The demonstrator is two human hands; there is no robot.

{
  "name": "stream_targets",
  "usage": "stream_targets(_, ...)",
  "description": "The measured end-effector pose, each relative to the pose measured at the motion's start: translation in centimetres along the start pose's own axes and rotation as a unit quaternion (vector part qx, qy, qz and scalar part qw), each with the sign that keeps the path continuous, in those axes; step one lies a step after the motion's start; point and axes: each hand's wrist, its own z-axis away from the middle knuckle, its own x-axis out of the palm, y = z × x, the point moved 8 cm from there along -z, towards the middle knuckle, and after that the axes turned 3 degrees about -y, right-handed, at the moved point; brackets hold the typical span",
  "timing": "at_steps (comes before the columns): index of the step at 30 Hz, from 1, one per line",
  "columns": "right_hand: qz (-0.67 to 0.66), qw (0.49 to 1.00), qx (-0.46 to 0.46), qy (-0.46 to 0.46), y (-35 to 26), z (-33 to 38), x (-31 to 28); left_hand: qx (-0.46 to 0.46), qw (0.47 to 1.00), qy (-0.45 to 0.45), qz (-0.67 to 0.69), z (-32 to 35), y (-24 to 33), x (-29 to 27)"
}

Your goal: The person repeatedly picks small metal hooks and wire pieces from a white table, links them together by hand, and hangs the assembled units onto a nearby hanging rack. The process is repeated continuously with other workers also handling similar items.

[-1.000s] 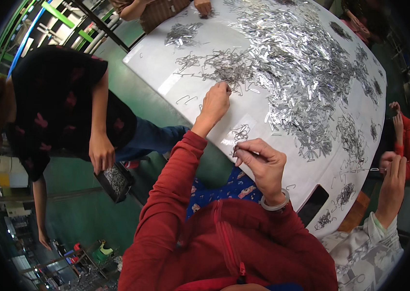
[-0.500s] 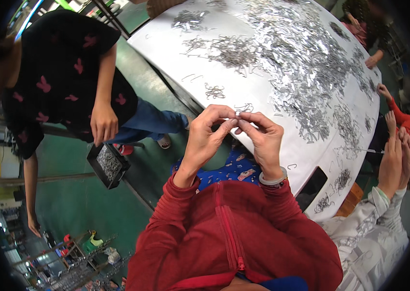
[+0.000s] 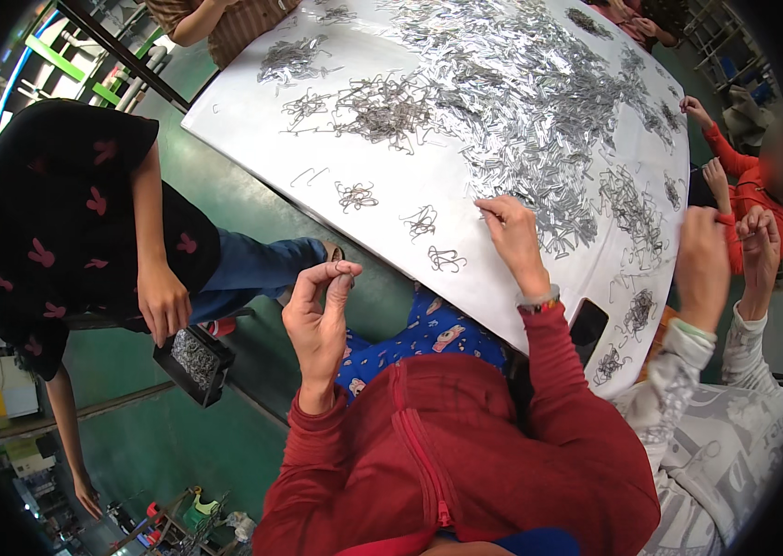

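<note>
My left hand [image 3: 319, 315] is raised before my red jacket, off the table edge, with thumb and fingertips pinched together; whatever sits between them is too small to make out. Over the white tabletop reaches my right hand [image 3: 514, 239], its thumb and forefinger closed at the near edge of a broad heap of small silvery metal pieces [image 3: 539, 120]. I cannot tell what its fingertips hold. Between the two hands lie small clusters of thin bent wire hooks, one nearest the edge [image 3: 447, 259], another behind it [image 3: 421, 221] and a third further left [image 3: 357, 195].
A larger wire pile [image 3: 382, 111] lies toward the far left of the white table [image 3: 252, 120]. A black phone-like slab [image 3: 588, 331] rests by the near edge. At left a person holds a black bin [image 3: 195, 364] of metal pieces. Other people work at right and beyond.
My hands, together at the fingertips before, have parted: the left drew back toward my body, the right went out to the metal heap. The view has shifted. The right-hand neighbour's hands moved apart.
</note>
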Motion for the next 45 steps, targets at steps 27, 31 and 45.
stream_targets(27, -0.471, 0.863, 0.132, -0.125, -14.7, 2.8, 4.9, 0.036, 0.983, -0.051, -0.175, 2.0, -0.6, -0.3)
stream_targets(31, -0.519, 0.833, 0.152, -0.118, -14.4, 3.4, 5.8, -0.003, 0.985, -0.06, -0.159, 2.4, -1.8, -0.7)
stream_targets(45, -0.619, 0.723, 0.231, -0.202, -12.5, 4.7, 6.5, 0.191, 0.862, -0.212, -0.419, -18.7, -12.0, 11.1)
